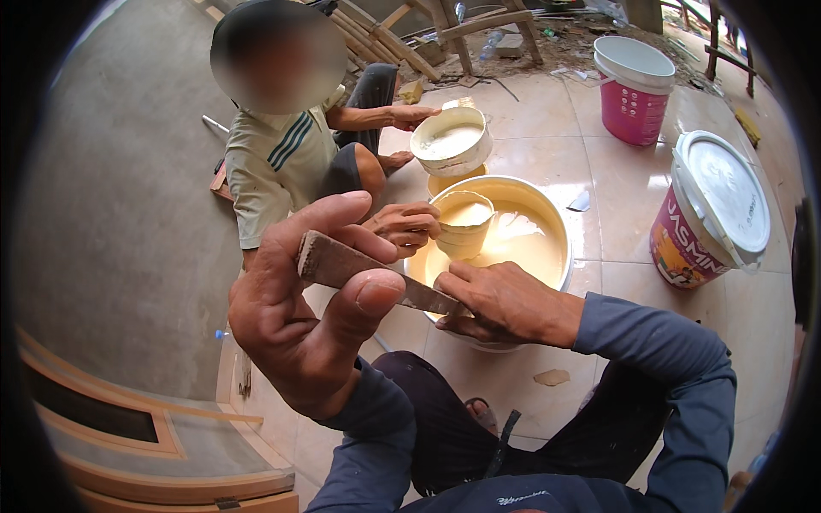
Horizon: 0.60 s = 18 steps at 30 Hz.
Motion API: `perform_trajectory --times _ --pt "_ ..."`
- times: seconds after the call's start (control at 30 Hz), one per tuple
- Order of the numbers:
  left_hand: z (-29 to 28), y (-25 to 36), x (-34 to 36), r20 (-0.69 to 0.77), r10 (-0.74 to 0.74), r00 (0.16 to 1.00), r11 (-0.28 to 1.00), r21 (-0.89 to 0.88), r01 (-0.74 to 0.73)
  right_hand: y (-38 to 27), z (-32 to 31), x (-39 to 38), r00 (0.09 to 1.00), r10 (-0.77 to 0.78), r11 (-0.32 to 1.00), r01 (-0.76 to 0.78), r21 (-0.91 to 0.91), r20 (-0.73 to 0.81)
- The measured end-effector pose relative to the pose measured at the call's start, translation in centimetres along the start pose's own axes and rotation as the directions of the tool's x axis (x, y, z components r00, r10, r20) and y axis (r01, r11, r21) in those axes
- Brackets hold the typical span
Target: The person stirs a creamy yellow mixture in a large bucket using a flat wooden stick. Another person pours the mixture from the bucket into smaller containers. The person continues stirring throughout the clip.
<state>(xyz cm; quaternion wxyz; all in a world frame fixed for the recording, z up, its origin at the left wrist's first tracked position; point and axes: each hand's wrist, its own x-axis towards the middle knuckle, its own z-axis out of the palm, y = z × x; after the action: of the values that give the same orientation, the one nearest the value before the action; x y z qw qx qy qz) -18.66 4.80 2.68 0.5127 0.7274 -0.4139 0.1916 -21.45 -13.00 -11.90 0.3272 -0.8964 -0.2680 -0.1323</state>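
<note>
A flat, brownish strip (342, 263), apparently wood, slants from my raised left hand (295, 312) down to my right hand (522, 303). My left thumb and fingers curl around its near end. The right fingers close on its far end, over the near rim of a wide white bucket (568, 256). Cream-yellow paint (522, 244) fills that bucket. A co-worker's hand (406, 227) holds a paint-smeared cup (464, 235) over the paint. The co-worker's other hand (415, 116) grips a round, pale container (451, 162) with whitish liquid inside.
The co-worker (286, 162) crouches across at the left, by a grey wall (128, 188). To the right stand a lidded paint bucket (697, 222) and an open pink-and-white bucket (633, 103). Behind are wooden trestles (487, 30) and debris. A wooden frame (171, 427) is at lower left.
</note>
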Motion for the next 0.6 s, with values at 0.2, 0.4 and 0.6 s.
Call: perform_trajectory --times 0.2,0.4,0.6 --pt "-0.4 -0.2 0.2 0.094 0.009 0.996 0.999 -0.049 -0.004 0.5 0.4 0.0 0.999 0.022 0.999 -0.021 -0.041 0.037" --pt "0.3 -0.2 0.2 0.065 -0.067 0.996 0.998 0.011 0.067 1.1 0.7 0.0 1.000 0.014 0.999 -0.013 -0.032 0.023" --pt "0.6 -0.8 0.4 0.089 -0.036 0.995 0.994 -0.095 0.044 1.9 0.7 -0.4 0.999 0.023 0.999 -0.022 -0.033 0.027"
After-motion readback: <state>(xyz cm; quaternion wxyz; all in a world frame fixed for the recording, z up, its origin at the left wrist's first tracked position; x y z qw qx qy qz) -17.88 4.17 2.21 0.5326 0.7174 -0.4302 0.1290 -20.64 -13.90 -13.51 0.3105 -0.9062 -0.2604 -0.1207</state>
